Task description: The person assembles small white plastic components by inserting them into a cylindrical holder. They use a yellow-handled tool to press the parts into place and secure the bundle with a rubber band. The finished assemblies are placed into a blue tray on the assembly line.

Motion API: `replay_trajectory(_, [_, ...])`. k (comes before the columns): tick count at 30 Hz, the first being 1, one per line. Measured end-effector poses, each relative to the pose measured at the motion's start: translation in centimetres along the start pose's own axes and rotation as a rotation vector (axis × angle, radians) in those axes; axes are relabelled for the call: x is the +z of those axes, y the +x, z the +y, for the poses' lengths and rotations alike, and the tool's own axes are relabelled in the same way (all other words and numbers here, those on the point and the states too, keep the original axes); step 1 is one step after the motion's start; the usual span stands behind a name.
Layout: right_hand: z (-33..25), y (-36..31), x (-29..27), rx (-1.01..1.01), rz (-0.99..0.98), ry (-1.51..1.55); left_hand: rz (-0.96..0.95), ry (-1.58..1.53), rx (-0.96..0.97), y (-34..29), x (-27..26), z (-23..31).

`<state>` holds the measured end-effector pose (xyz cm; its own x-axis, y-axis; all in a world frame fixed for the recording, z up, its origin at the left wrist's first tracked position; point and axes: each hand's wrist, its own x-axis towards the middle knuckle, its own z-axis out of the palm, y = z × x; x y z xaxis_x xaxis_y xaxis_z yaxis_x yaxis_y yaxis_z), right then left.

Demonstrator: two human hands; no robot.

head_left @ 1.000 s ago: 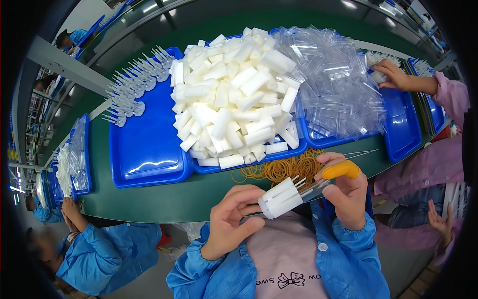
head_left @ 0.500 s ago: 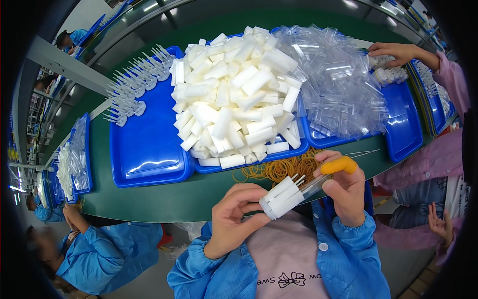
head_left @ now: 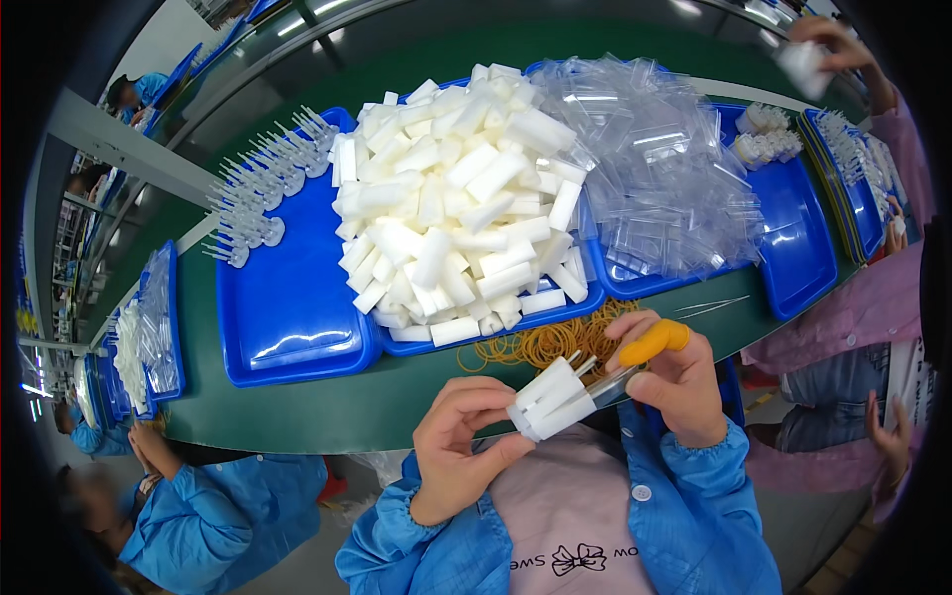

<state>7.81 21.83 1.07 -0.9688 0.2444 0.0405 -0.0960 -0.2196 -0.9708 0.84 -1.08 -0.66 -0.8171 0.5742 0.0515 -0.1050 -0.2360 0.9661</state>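
My left hand [head_left: 464, 433] grips the round base of a white pronged part [head_left: 547, 405] between thumb and fingers, just in front of the table edge. White foam pieces sit around its prongs, and bare prong tips stick out at the upper right. My right hand [head_left: 676, 377], a yellow finger cot on one finger, pinches a clear plastic sleeve [head_left: 609, 386]. The sleeve meets the prong end of the part; how far it is over a prong, I cannot tell. Brown rubber bands [head_left: 555, 344] lie in a heap just beyond my hands, with thin metal tweezers [head_left: 710, 305] to their right.
White foam pieces [head_left: 446, 213] pile high on a middle blue tray. Clear sleeves [head_left: 659, 174] heap beside them. White pronged parts [head_left: 260, 198] stand in the left blue tray [head_left: 297, 307]. Foam-covered parts [head_left: 767, 147] lie in the right tray. A co-worker's hand [head_left: 838, 45] holds something white and blurred.
My hands keep their grips and shift slightly left. At the upper right, the co-worker's hand has risen away from the right tray with a white thing in it.
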Motion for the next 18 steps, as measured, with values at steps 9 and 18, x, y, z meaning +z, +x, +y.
replay_trajectory(9, [-0.5,0.1,0.3,-0.104,-0.038,-0.179,0.064,-0.271,-0.168,0.0,0.4,0.0])
replay_trajectory(18, [-0.7,-0.3,0.2,-0.119,0.031,-0.298,-0.003,-0.202,-0.111,0.4,0.3,-0.5])
